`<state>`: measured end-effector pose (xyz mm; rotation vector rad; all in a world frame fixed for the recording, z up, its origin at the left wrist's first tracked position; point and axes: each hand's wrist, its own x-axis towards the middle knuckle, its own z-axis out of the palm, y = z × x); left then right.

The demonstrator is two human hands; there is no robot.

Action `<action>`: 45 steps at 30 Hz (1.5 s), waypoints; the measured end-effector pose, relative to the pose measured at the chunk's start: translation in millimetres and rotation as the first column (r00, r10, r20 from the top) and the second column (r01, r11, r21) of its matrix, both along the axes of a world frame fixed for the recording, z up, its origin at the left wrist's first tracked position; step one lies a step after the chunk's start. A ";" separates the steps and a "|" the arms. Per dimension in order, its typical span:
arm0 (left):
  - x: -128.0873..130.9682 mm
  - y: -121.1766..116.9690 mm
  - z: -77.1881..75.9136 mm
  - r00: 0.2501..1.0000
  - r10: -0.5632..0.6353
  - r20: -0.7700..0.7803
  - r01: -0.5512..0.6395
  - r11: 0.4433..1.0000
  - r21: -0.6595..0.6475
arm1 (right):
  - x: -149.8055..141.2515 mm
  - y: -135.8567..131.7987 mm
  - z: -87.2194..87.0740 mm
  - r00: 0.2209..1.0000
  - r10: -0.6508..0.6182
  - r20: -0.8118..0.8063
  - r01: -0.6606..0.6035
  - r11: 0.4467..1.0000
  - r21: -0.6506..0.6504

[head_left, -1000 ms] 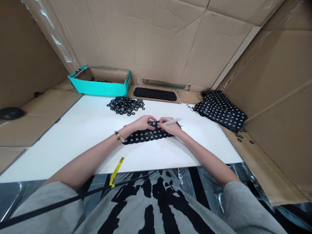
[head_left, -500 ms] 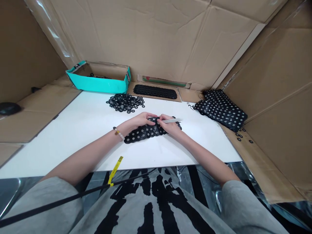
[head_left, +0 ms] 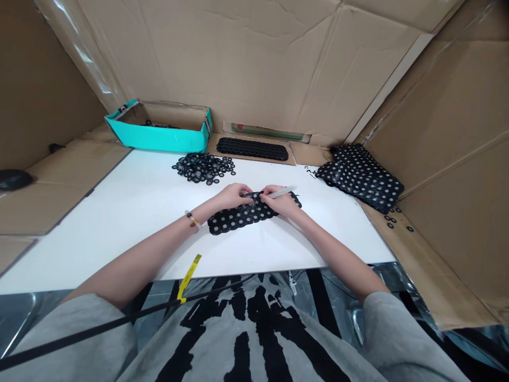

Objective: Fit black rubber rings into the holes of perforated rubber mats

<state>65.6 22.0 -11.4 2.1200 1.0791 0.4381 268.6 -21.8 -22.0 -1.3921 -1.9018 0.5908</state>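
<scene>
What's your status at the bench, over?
Left grip on black ring strip. Right grip holding white pen. Loose black rings beyond, apart.

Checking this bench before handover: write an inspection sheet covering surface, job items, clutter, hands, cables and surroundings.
Surface: flat white table top.
Job items: black strip of white-centred rings on the table; slender white pen-shaped tool.
Hands: left hand rests on the strip; right hand grips the tool.
Clutter: heap of loose black rings on the table; stray black rings on cardboard, right.
Cables: thin black cord across the grey shirt, with a yellow tag.
Surroundings: brown corrugated cardboard walls; teal-edged cardboard tray; stacked dotted black sheets.
</scene>
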 end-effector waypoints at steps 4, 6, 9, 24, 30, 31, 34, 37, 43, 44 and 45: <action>0.1 -1.0 -3.5 0.991 0.070 -0.118 -0.051 0.986 0.160 | 6.7 0.9 8.2 0.993 -0.045 -0.113 0.050 0.998 0.041; 1.0 -3.4 -2.9 0.997 0.008 -0.079 0.009 0.978 0.207 | 7.8 0.8 10.9 0.983 -0.078 -0.169 0.079 0.997 -0.004; 1.9 -10.5 -0.2 0.999 -0.036 -0.039 0.046 0.951 0.306 | 7.2 0.2 11.1 0.962 -0.081 -0.262 0.065 0.996 -0.068; -0.2 1.3 -8.0 0.999 0.040 -0.008 -0.038 0.985 0.168 | 1.3 3.8 -0.8 0.948 -0.068 -0.310 -0.031 0.952 -0.303; -0.7 5.7 -6.8 0.999 0.034 0.008 -0.034 0.995 0.093 | 2.8 7.9 -7.2 0.950 -0.022 -0.312 -0.064 0.963 -0.263; -0.7 6.6 -7.3 0.999 0.034 0.014 -0.035 0.996 0.077 | 2.7 7.9 -8.1 0.951 -0.018 -0.309 -0.067 0.963 -0.261; -0.7 8.1 -8.7 0.998 0.046 0.036 -0.047 0.999 0.008 | 0.5 6.8 -10.5 0.968 -0.035 -0.249 -0.029 0.968 -0.250; -1.7 8.2 -8.8 0.995 0.070 0.064 -0.064 0.994 -0.088 | -3.9 5.4 -12.2 0.985 -0.069 -0.159 0.047 0.989 -0.141; -5.7 7.8 -1.7 0.994 0.009 0.113 0.019 0.968 -0.250 | -12.7 1.5 -6.6 0.994 -0.069 -0.082 0.067 0.997 -0.026; -6.2 7.6 0.1 0.994 -0.012 0.105 0.040 0.963 -0.267 | -13.0 0.6 -4.5 0.995 -0.065 -0.082 0.061 0.997 -0.047; -6.6 7.2 1.7 0.996 -0.031 0.089 0.054 0.963 -0.265 | -12.7 -0.1 -2.5 0.994 -0.065 -0.089 0.059 0.996 -0.065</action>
